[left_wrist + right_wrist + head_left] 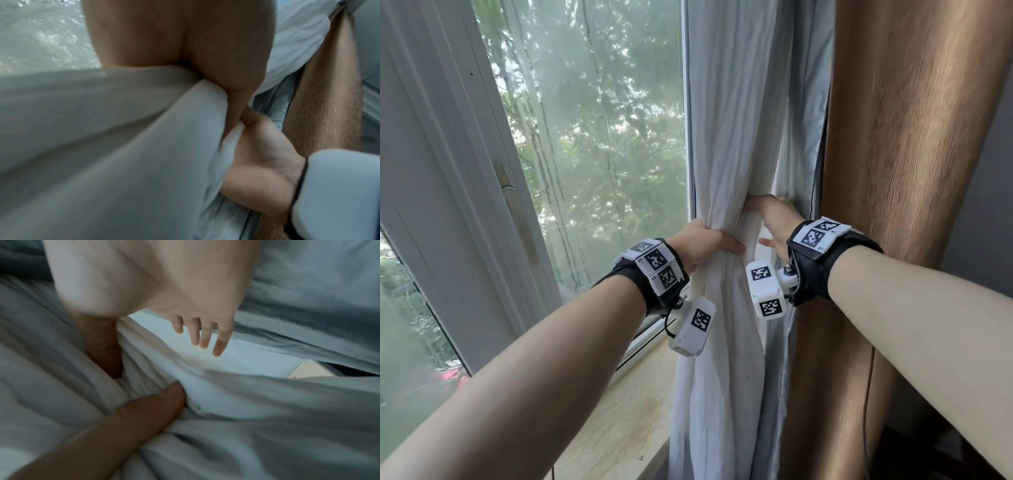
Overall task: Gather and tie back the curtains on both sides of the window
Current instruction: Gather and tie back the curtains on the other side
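Observation:
The white curtain (726, 137) hangs at the window's right edge, bunched into a narrow bundle at wrist height. My left hand (705, 241) grips that bundle from the left, fingers wrapped behind it and thumb across the front. My right hand (774, 219) straddles the bundle from the right. Its thumb (100, 345) lies against the front folds, and its fingers (205, 337) reach straight out behind the cloth, holding nothing. The left thumb (144, 410) presses into the white curtain (246, 418). No tie-back band shows in any view.
A grey lining (808, 102) and a thick brown curtain (911, 171) hang just right of the white one. The stone sill (626, 428) runs below. The window frame (448, 171) and its handle (517, 212) stand at the left.

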`<state>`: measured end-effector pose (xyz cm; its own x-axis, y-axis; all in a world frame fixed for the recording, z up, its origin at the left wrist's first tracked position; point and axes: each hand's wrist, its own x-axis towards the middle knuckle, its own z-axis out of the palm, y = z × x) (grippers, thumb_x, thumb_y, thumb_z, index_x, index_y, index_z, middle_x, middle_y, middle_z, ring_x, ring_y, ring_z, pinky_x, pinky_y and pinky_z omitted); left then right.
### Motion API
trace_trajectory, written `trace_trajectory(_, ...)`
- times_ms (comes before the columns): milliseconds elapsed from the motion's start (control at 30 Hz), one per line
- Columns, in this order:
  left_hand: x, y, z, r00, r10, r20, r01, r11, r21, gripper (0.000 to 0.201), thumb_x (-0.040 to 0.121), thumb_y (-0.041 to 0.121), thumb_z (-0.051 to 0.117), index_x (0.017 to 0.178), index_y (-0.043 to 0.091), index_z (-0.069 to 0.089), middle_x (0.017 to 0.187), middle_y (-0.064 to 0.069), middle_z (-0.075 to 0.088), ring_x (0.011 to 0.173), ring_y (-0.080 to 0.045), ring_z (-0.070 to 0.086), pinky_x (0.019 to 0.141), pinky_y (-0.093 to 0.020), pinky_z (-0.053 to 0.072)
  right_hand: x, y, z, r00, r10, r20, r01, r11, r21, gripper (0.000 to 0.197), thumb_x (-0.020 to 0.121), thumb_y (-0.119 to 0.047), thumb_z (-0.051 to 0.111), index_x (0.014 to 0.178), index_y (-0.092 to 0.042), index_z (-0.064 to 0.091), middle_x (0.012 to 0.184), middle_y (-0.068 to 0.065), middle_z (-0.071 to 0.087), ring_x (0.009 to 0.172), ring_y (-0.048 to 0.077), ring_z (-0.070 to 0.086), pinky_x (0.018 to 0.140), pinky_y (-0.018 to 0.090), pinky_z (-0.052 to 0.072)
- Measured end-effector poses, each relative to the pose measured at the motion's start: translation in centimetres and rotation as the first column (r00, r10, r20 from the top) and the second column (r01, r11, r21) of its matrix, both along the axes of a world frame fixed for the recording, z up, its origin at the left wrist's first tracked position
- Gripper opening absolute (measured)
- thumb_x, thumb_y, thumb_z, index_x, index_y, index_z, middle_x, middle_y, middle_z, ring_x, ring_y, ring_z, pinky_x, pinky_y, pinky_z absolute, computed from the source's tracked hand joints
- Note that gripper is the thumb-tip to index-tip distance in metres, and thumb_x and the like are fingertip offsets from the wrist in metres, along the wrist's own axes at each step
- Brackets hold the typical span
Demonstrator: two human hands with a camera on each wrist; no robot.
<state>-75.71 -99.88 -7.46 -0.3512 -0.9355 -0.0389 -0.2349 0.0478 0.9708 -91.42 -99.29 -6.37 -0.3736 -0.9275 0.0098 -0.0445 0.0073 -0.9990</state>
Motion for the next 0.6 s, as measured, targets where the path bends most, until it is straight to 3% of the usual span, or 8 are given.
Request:
trace_trajectory(100, -0.1, -0.1, -0.1, 0.998, -0.063, -0.029, 0.064, 0.997, 0.044, 0.058, 0.06, 0.01, 0.089, 0.114, 0.001, 0.071, 0.106, -0.02, 0.077, 0.094, -0.039, 0.076, 0.087, -0.055, 0.063, 0.3, 0.3, 0.0, 0.996, 0.058, 0.061, -0.059, 0.998, 0.018, 0.06, 0.051, -0.04, 0.075, 0.109, -0.023, 0.078, 0.117, 0.002, 0.077, 0.116, 0.028, 0.065, 0.094, 0.045, 0.053)
trace_trajectory(200, -0.5, -0.4, -0.4, 0.986, -0.152, -0.061, 0.156, 0.985, 0.069, 0.084, 0.052, 0.025, 0.099, 0.127, 0.004, 0.067, 0.115, -0.014, 0.077, 0.103, -0.036, 0.076, 0.094, -0.052, 0.06, 0.9, 0.6, 0.4, 0.994, 0.037, 0.105, -0.036, 0.999, -0.007, 0.034, 0.071, -0.029, 0.066, 0.1, -0.017, 0.079, 0.107, 0.007, 0.08, 0.107, 0.03, 0.072, 0.079, 0.038, 0.059)
trace_trajectory(267, -0.6, -0.9, -0.5, 0.988, -0.137, -0.073, 0.143, 0.987, 0.077, 0.1, 0.049, 0.032, 0.104, 0.136, 0.007, 0.06, 0.119, -0.011, 0.076, 0.103, -0.033, 0.076, 0.093, -0.05, 0.061, 1.2, 0.6, 0.8, 0.996, 0.039, 0.083, -0.037, 0.999, -0.023, 0.026, 0.072, -0.024, 0.063, 0.091, -0.014, 0.078, 0.11, 0.013, 0.078, 0.107, 0.035, 0.072, 0.086, 0.045, 0.063)
trace_trajectory(333, -0.5, -0.8, -0.3, 0.991, -0.12, -0.061, 0.124, 0.99, 0.061, 0.092, 0.05, 0.031, 0.102, 0.131, 0.009, 0.065, 0.113, -0.01, 0.078, 0.099, -0.03, 0.077, 0.091, -0.048, 0.062, 1.3, 0.2, 1.0, 0.998, 0.048, 0.044, -0.047, 0.998, -0.033, 0.033, 0.065, -0.022, 0.06, 0.09, -0.01, 0.079, 0.112, 0.018, 0.077, 0.107, 0.039, 0.072, 0.096, 0.055, 0.06)
trace_trajectory(400, -0.2, -0.8, -0.1, 0.994, -0.107, -0.037, 0.109, 0.993, 0.047, 0.078, 0.052, 0.03, 0.1, 0.122, 0.01, 0.071, 0.106, -0.008, 0.08, 0.095, -0.028, 0.078, 0.09, -0.045, 0.062, 0.9, -0.7, 0.6, 0.997, 0.055, 0.059, -0.054, 0.998, -0.016, 0.047, 0.062, -0.02, 0.061, 0.103, -0.006, 0.079, 0.108, 0.017, 0.079, 0.106, 0.038, 0.074, 0.098, 0.059, 0.058)
trace_trajectory(500, 0.0, -1.0, -0.1, 0.999, -0.023, -0.043, 0.023, 1.0, 0.01, 0.047, 0.068, 0.018, 0.097, 0.108, 0.011, 0.072, 0.103, -0.009, 0.079, 0.093, -0.027, 0.077, 0.086, -0.041, 0.063, 0.5, -0.9, 0.2, 0.999, 0.033, 0.035, -0.033, 0.999, 0.014, 0.062, 0.05, -0.025, 0.071, 0.111, -0.01, 0.077, 0.104, 0.009, 0.081, 0.106, 0.036, 0.074, 0.098, 0.055, 0.059)
trace_trajectory(600, 0.2, -1.1, -0.1, 0.998, 0.033, -0.053, -0.032, 0.999, 0.006, 0.042, 0.069, 0.012, 0.095, 0.103, 0.009, 0.071, 0.102, -0.011, 0.079, 0.092, -0.031, 0.077, 0.085, -0.044, 0.064, 0.9, 0.7, 0.9, 1.0, -0.028, 0.013, 0.028, 0.999, -0.021, 0.069, 0.049, -0.024, 0.077, 0.117, -0.011, 0.074, 0.109, 0.008, 0.077, 0.103, 0.029, 0.071, 0.095, 0.046, 0.06)
